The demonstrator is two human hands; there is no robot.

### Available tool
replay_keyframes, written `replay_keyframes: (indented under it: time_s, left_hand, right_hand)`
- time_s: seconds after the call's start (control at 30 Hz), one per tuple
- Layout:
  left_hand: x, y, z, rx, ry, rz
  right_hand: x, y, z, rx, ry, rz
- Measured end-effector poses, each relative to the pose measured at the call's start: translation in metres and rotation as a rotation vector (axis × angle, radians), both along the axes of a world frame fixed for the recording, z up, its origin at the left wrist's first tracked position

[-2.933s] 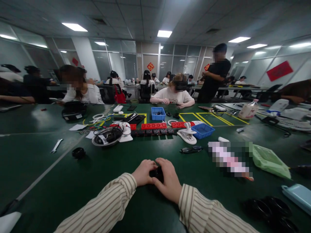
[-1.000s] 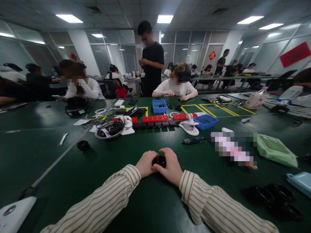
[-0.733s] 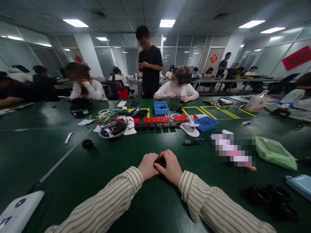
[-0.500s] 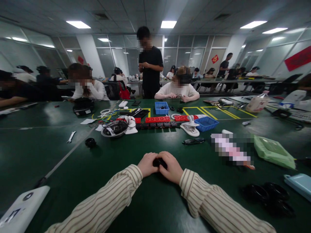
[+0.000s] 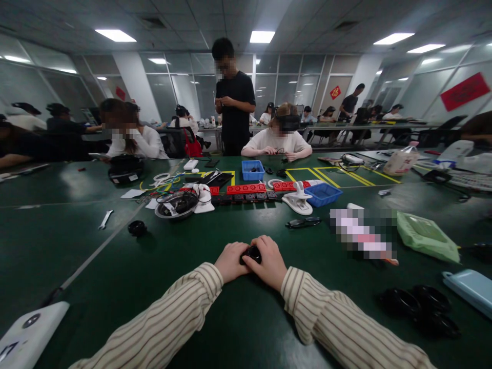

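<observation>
Close together over the green table point(image 5: 184, 246), both hands close round a glossy black round part point(image 5: 252, 253). My left hand point(image 5: 230, 261) grips its left side, with the fingertips hidden behind it. My right hand point(image 5: 270, 262) wraps over the right side, its thumb across the near edge. Much of the part is covered by the fingers. A similar small black round part point(image 5: 137, 228) lies on the table to the left. Several black ring-shaped parts point(image 5: 402, 303) are grouped to the right of my right forearm.
An open-end wrench point(image 5: 105, 220) lies left. Ahead are a bowl of cables point(image 5: 176, 206), red power strips point(image 5: 246, 189), a white clip stand point(image 5: 299, 201), blue bins point(image 5: 323, 195) and glasses point(image 5: 303, 223). A green packet point(image 5: 426, 236) sits right. A person point(image 5: 279, 138) works opposite.
The black part shows more of its top between my hands, and my right fingers have shifted slightly on it. The whole view has turned a little to the right.
</observation>
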State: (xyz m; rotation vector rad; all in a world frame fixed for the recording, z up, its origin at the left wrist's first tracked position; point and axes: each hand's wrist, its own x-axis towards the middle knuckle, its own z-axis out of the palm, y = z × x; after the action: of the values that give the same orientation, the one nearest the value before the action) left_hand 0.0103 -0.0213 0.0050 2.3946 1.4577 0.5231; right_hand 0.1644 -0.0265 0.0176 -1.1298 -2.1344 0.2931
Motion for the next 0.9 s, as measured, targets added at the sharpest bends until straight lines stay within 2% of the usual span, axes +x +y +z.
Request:
replay_keyframes:
  time_s: [0.23, 0.37, 0.5, 0.77, 0.9]
  left_hand:
    - [0.0, -0.001, 0.0, 0.006, 0.042, -0.012]
    - [-0.001, 0.0, 0.0, 0.007, 0.075, -0.034]
    - [-0.001, 0.0, 0.001, 0.006, 0.036, -0.028]
    - [0.002, -0.003, 0.004, 0.0, -0.071, -0.049]
    - [0.002, -0.002, 0.004, 0.006, -0.02, -0.058]
  right_hand:
    - [0.005, -0.001, 0.005, 0.067, 0.119, 0.347]
    - [0.006, -0.003, 0.007, 0.067, 0.099, 0.395]
    - [0.006, -0.004, 0.006, 0.099, 0.115, 0.353]
    - [0.001, -0.001, -0.004, 0.009, 0.055, 0.022]
    - [-0.001, -0.001, -0.003, -0.009, 0.016, -0.032]
